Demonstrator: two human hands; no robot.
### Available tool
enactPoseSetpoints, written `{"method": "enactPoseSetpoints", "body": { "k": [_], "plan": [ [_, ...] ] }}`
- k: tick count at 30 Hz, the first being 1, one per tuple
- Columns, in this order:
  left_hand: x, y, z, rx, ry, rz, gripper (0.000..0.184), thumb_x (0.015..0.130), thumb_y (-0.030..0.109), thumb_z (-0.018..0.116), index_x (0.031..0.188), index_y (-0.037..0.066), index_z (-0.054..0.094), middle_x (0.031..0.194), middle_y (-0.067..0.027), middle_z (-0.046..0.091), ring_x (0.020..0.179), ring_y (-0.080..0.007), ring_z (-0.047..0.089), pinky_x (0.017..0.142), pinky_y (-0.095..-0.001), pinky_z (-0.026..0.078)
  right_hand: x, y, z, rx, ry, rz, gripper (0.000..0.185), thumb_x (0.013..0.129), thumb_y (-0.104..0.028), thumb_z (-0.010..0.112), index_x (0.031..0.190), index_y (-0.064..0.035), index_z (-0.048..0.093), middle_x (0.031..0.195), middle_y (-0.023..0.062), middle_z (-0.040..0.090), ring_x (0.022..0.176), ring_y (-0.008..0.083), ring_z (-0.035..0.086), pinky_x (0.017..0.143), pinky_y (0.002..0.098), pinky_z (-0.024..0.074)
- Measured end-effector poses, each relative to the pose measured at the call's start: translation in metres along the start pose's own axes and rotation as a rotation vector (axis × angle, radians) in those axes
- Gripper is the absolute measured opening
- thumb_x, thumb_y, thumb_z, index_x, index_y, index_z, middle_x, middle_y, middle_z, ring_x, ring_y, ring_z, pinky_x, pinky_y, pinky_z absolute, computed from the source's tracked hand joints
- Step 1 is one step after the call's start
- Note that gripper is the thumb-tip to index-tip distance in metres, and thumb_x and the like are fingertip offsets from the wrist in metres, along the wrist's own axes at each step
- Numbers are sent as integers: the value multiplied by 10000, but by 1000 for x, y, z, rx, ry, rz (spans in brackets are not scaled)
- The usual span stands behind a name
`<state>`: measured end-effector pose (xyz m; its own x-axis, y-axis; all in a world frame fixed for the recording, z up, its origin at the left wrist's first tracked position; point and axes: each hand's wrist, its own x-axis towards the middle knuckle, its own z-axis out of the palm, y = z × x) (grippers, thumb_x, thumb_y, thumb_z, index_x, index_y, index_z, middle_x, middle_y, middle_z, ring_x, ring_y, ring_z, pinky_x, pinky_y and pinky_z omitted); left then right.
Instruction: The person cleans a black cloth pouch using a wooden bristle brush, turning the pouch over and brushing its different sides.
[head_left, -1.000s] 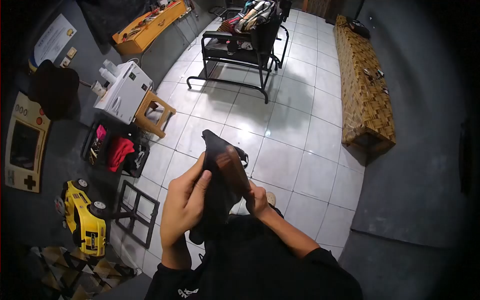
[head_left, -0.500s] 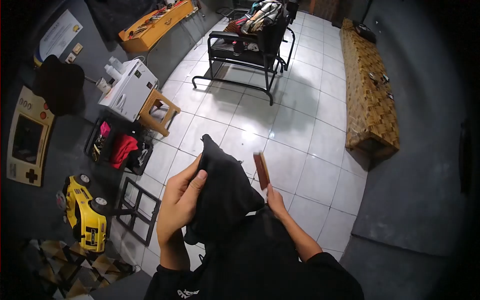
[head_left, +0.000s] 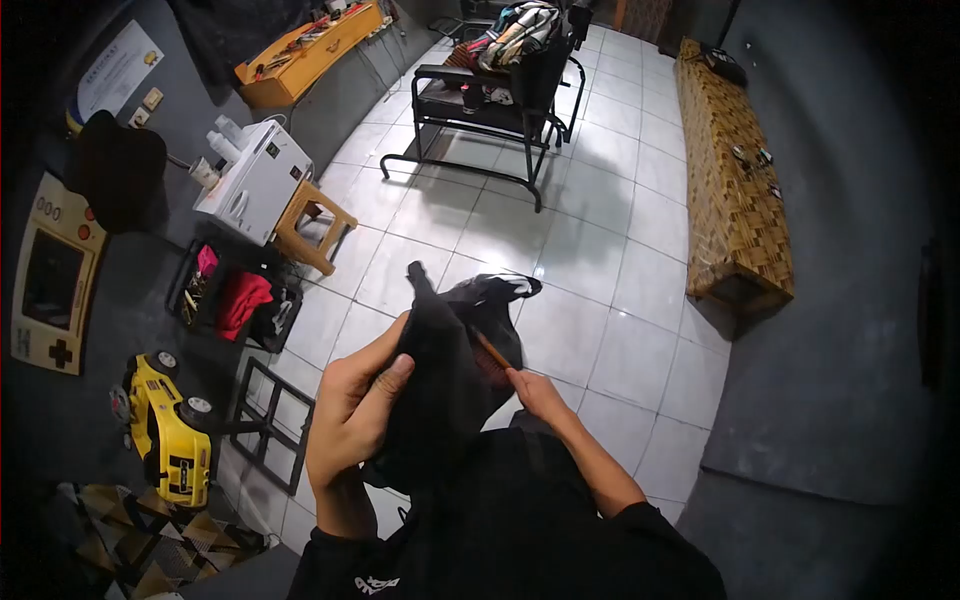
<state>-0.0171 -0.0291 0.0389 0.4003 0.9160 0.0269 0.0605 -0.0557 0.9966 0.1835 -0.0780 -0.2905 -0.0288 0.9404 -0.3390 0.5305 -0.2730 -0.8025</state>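
Black cloth item (head_left: 425, 370) is held up before the person's body, above the white tiled floor (head_left: 590, 340), one side of it being pinched between the thumb and fingers of the left hand (head_left: 350, 405). A brown brush (head_left: 489, 350) is gripped by the right hand (head_left: 540, 396) at the cloth's right side, amid its folds; whether the two are touching cannot be told.

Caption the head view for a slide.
Left hand grips black cloth while the right hand holds a brown brush against it, above white floor tiles.
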Motion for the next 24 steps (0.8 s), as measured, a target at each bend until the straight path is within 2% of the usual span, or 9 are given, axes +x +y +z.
{"method": "enactPoseSetpoints", "body": {
  "k": [1, 3, 6, 9, 10, 15, 19, 20, 24],
  "plan": [
    [0, -2, 1, -3, -7, -4, 369, 912, 43, 460, 1255, -88, 429, 1129, -122, 575, 1037, -135, 506, 908, -233, 369, 7, 36, 11, -191, -43, 189, 563, 912, -500, 337, 939, -11, 615, 913, 210, 628, 890, 417, 576, 756, 470, 448],
    [1, -3, 1, -20, 7, -17, 372, 914, 49, 462, 1257, -89, 426, 1129, -120, 573, 1037, -134, 505, 910, -233, 367, 4, 76, 15, -410, -217, 440, 613, 891, -553, 312, 919, -30, 632, 940, 204, 628, 934, 413, 571, 817, 478, 441],
    [1, -4, -5, -35, 55, -68, 375, 918, 64, 464, 1259, -87, 425, 1124, -112, 574, 1021, -125, 506, 900, -230, 372, -13, 97, 26, -285, -34, 332, 680, 895, -546, 287, 852, 34, 639, 896, 279, 605, 878, 425, 583, 763, 438, 449],
    [3, -17, -9, -18, 65, -110, 374, 923, 76, 463, 1262, -79, 427, 1120, -105, 575, 1005, -115, 503, 890, -228, 379, -12, 70, 14, 13, 94, 281, 655, 912, -525, 292, 801, 31, 621, 776, 213, 629, 734, 345, 612, 681, 403, 462],
    [4, -20, -8, -8, 68, -112, 373, 925, 77, 462, 1263, -76, 427, 1117, -102, 576, 998, -112, 503, 886, -226, 381, -12, 47, 8, 237, 107, 301, 620, 917, -539, 306, 833, 14, 576, 688, 163, 588, 619, 291, 561, 594, 377, 432],
    [7, -22, 1, 44, 30, -92, 370, 927, 77, 461, 1265, -70, 427, 1104, -102, 585, 997, -105, 500, 873, -221, 389, -58, -109, -37, 851, 35, -86, 590, 919, -560, 285, 830, -35, 539, 596, -23, 397, 494, 43, 361, 429, 210, 296],
    [6, -11, 2, 112, 53, -21, 364, 922, 59, 458, 1261, -70, 430, 1129, -120, 579, 1020, -115, 499, 881, -230, 391, -61, -145, -45, 509, 64, -430, 649, 916, -575, 251, 893, 12, 527, 609, -2, 400, 571, 87, 406, 508, 243, 343],
    [5, -12, -2, 114, 78, 3, 362, 921, 54, 458, 1260, -70, 432, 1138, -121, 576, 1023, -118, 502, 885, -232, 390, -49, -113, -27, 548, 2, -328, 655, 923, -555, 272, 920, 39, 547, 651, 88, 530, 646, 195, 533, 599, 325, 418],
    [0, -3, -9, 44, 187, 93, 367, 920, 65, 474, 1255, -82, 435, 1154, -140, 564, 1034, -145, 521, 907, -239, 382, -19, 21, 17, -45, -62, 91, 617, 925, -509, 295, 918, 28, 596, 864, 241, 612, 863, 385, 581, 747, 428, 441]
  ]
}}
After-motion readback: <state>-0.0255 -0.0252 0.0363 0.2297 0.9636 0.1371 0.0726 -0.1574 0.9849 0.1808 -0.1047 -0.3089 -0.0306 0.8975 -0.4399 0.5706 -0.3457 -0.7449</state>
